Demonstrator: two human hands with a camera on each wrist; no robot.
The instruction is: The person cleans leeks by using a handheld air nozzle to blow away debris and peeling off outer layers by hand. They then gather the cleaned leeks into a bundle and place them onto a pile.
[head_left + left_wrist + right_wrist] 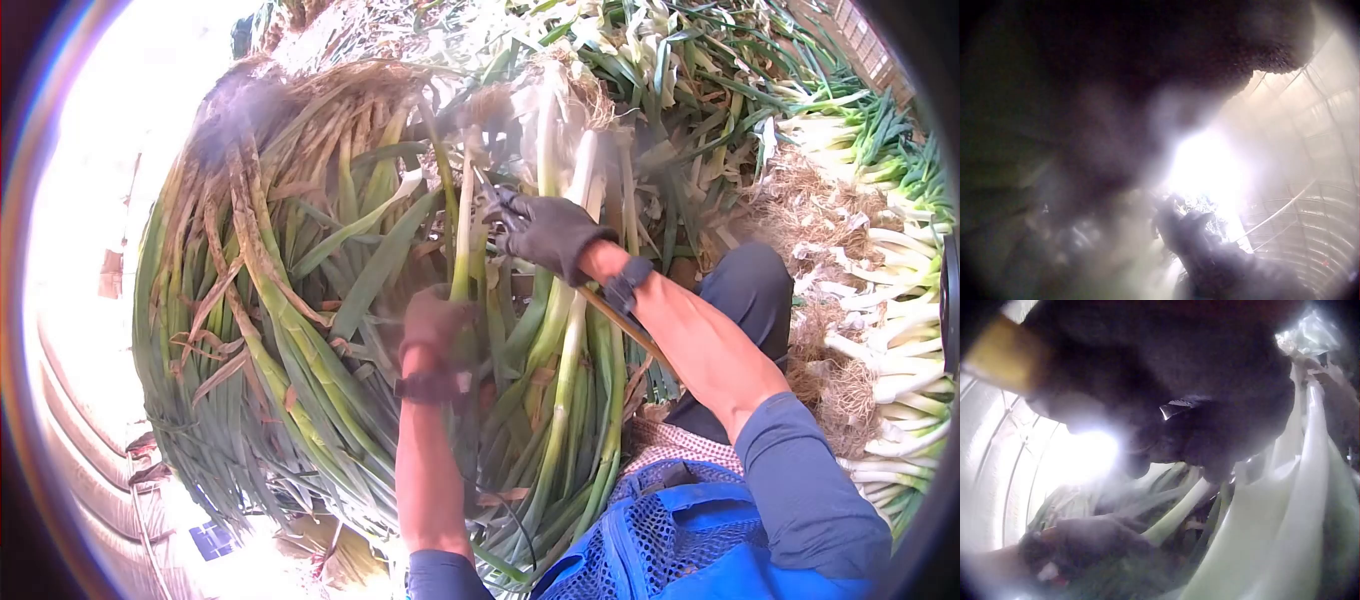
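A stalk (464, 215) near the middle of the head view is gripped low by the left hand (437, 320), whose gloved fingers are curled round it; that forearm is extended almost straight up from six o'clock. From the grip, the pale end of the stalk is pointed towards twelve o'clock. The right hand (550, 235), also gloved, is placed at about two o'clock from the left, its forearm slanted in from four o'clock. A wooden-handled tool (622, 325) is held in its bent fingers, the handle laid back under the wrist and the metal tip directed towards eleven o'clock, just beside the stalk. Whether metal and stalk are touching cannot be told. Both hands are positioned over a broad pile of long green stalks (340, 400), spread mostly from seven to eleven o'clock. Pale stalks with bushy roots (900, 390) are ranged at three o'clock, and loose leaves (665, 60) are heaped at one o'clock. The left wrist view is largely darkened and blurred by the glove.
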